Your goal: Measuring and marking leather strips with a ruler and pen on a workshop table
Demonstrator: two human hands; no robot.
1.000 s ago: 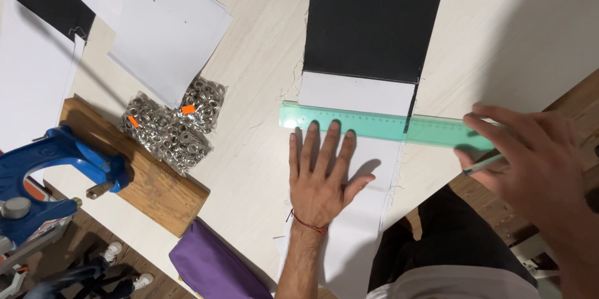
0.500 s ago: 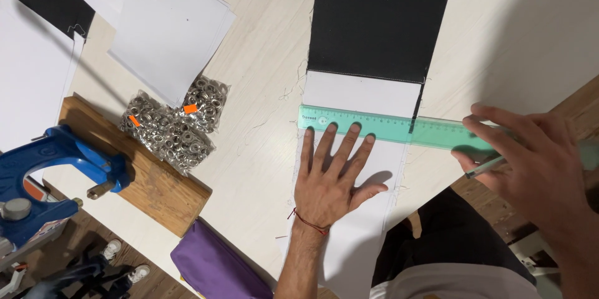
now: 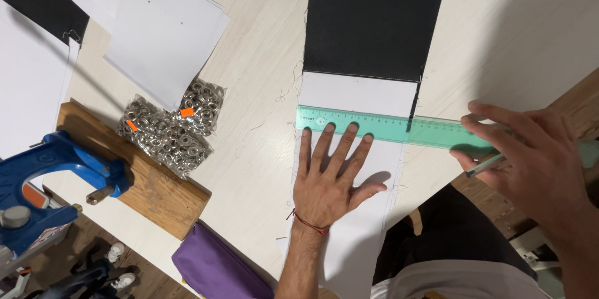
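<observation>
Pale wood-grain worktop (image 3: pixel 262 56) fills the view, w/ a wooden board (image 3: pixel 156 190) at its near-left edge and a blue press tool (image 3: pixel 43 180) beside it. Down the middle runs a white strip (image 3: pixel 359 93), its far part covered by a black panel (image 3: pixel 377 15). A green see-through ruler (image 3: pixel 387 127) lies across the strip. The left hand (image 3: pixel 331 177) is spread flat, fingers wide, pressing the strip just near of the ruler, fingertips at its near edge. The right hand (image 3: pixel 530 155) is closed around a pen (image 3: pixel 486 165) at the ruler's right end.

To do it well, judging from this: keep the ruler square to the strip's edges, hold firm pressure so nothing slides, run the pen tight along the edge.

Count: 1 ruler, 1 pen, 2 bags of metal eyelets (image 3: pixel 168 127) w/ orange tags, 1 purple pouch (image 3: pixel 218 268), a stack of white sheets (image 3: pixel 162 37) far-left, exact no. can't be told.
</observation>
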